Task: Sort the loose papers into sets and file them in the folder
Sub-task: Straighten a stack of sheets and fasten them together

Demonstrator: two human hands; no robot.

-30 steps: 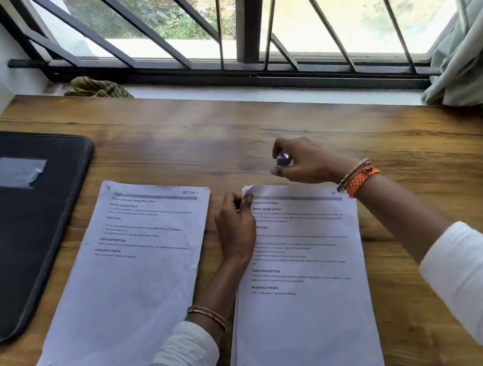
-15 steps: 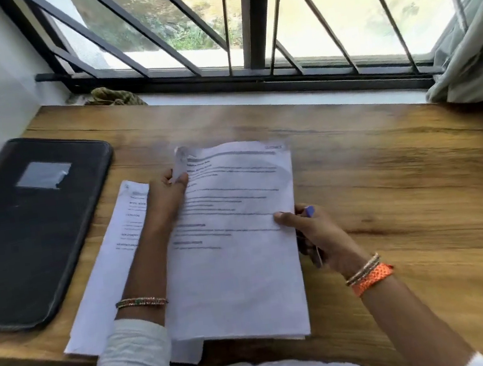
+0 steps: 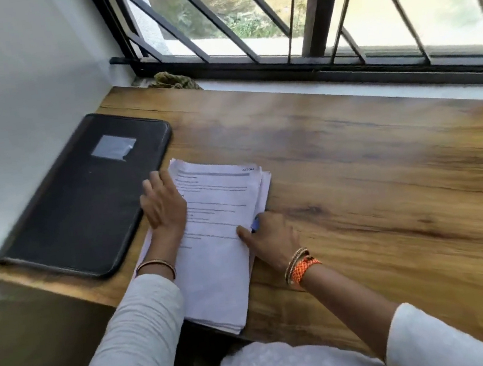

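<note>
- Paper stack (image 3: 220, 241): printed sheets lie together in one pile on the wooden desk (image 3: 372, 181), just right of the folder. The sheets are not squared; lower edges fan out at the far right corner and along the near edge. The near end of the pile overhangs the desk's front edge.
- Folder (image 3: 83, 200): black, closed, flat on the desk at the left, next to the white wall (image 3: 7, 90). A grey rectangular patch (image 3: 113, 147) sits on its cover. The folder's long right edge lies near the pile's left side; whether they touch cannot be determined.
- Left hand (image 3: 163, 205): laid flat on the left margin of the pile, fingers extended and slightly spread, pointing away from the person. It grasps nothing. A thin bangle (image 3: 155, 264) sits at the wrist, above a white sleeve.
- Right hand (image 3: 268, 240): rests at the right edge of the pile, thumb pressed on the top sheet. The remaining fingers are curled around a small blue object (image 3: 254, 223); its type cannot be identified, as only a tip shows. Orange thread and bead bracelets (image 3: 302, 267) circle the wrist.
- Surroundings: a barred window (image 3: 305, 21) runs behind the desk. A crumpled olive cloth (image 3: 173, 81) lies on the sill in the corner.
</note>
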